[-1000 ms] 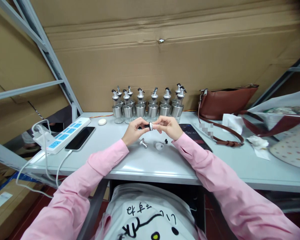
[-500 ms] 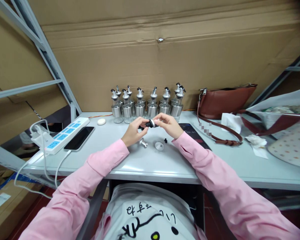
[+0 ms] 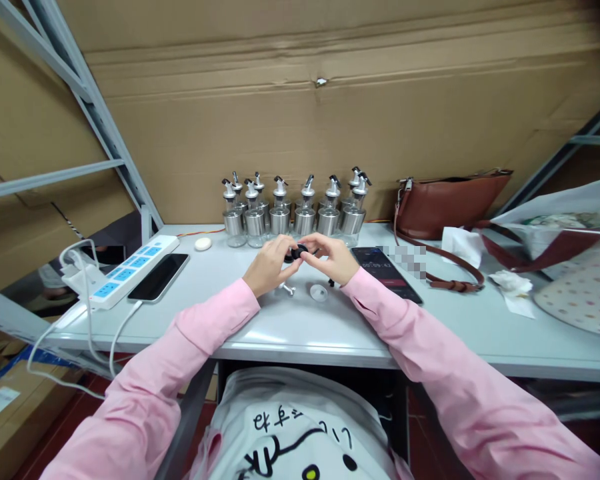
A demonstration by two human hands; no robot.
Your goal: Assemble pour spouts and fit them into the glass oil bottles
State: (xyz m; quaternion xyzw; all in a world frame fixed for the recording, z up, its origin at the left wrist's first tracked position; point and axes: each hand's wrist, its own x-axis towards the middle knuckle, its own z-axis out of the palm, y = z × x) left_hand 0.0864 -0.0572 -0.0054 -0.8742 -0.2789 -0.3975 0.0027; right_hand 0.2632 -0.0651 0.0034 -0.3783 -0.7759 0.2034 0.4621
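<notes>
Both hands meet above the middle of the table, closed around a small black ribbed stopper [image 3: 299, 252]. My left hand [image 3: 271, 265] pinches it from the left, and the fingers of my right hand [image 3: 333, 259] grip its right side. The fingers cover much of the piece. Below them on the table lie a silver pourer spout [image 3: 288, 289], partly behind my left hand, and a round, clear-white cap [image 3: 319, 293]. A tiny black part [image 3: 331, 283] sits beside my right wrist, mostly hidden. Behind the hands stand several glass-and-steel oil bottles [image 3: 280, 219] with pourer tops.
A power strip [image 3: 130, 270] and a charging phone [image 3: 159, 278] lie at left, near a round white disc [image 3: 203, 245]. To the right are a second phone [image 3: 387, 273] showing a timer, a brown handbag [image 3: 450, 205], crumpled tissue [image 3: 513, 283] and a dotted bag [image 3: 580, 293]. Cardboard [image 3: 300, 120] walls the back.
My right hand has turned and come lower and closer to my left. The stopper's white end, visible before, is now out of sight, and its black part faces me. More of the timer phone shows.
</notes>
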